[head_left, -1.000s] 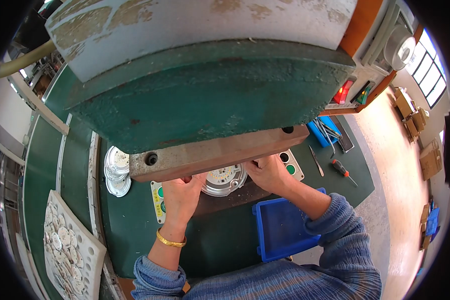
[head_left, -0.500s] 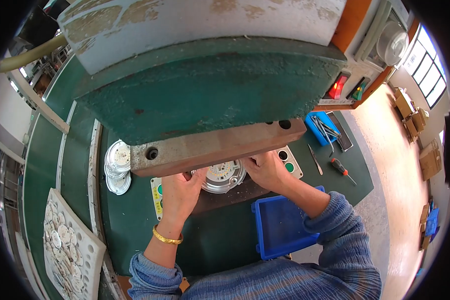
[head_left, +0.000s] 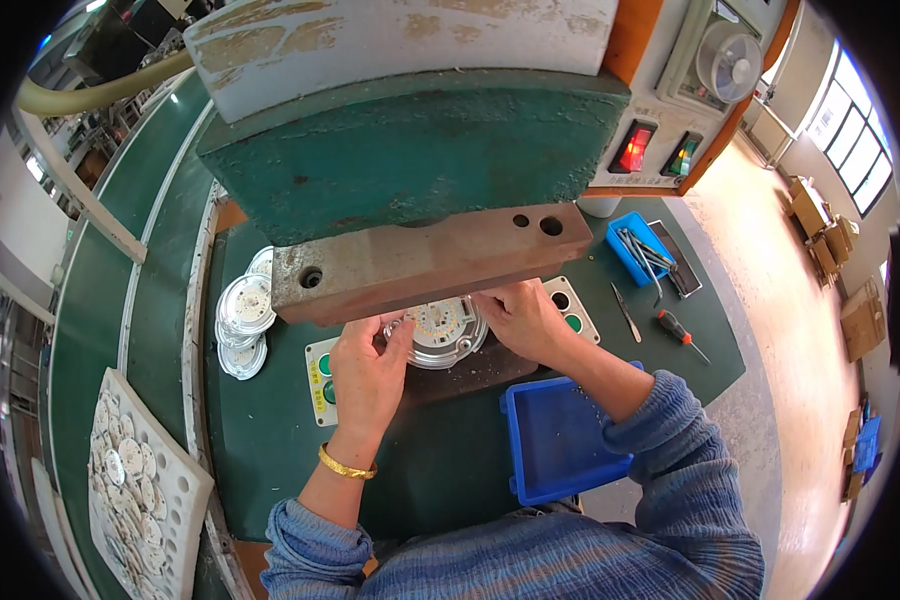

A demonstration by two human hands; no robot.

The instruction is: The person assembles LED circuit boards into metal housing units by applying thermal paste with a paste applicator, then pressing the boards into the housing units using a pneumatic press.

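Observation:
A round metal lamp base with a pale LED board (head_left: 440, 322) lies on the dark plate of a press, under the brown metal bar (head_left: 430, 262). My left hand (head_left: 372, 365) closes at its left rim, thumb and forefinger pinched together near a shiny edge. At the right rim, my right hand (head_left: 520, 318) has bent fingers gripping the edge, their tips partly hidden under the bar. Green push buttons on a control panel (head_left: 320, 380) sit beside my left wrist; another button panel (head_left: 573, 308) is right of my right hand.
Stacked lamp discs (head_left: 243, 310) lie at left. A white tray of round boards (head_left: 175, 490) stands lower left. At right are a blue tool box (head_left: 625, 262), tweezers (head_left: 626, 312) and a screwdriver (head_left: 678, 330). A blue bin (head_left: 560, 445) is near my body. The green press head (head_left: 410, 150) hangs above.
My view has shifted, so the press head and bar appear higher and more of the lamp base shows. Both hands stay at its rim; the left thumb and forefinger have shifted slightly.

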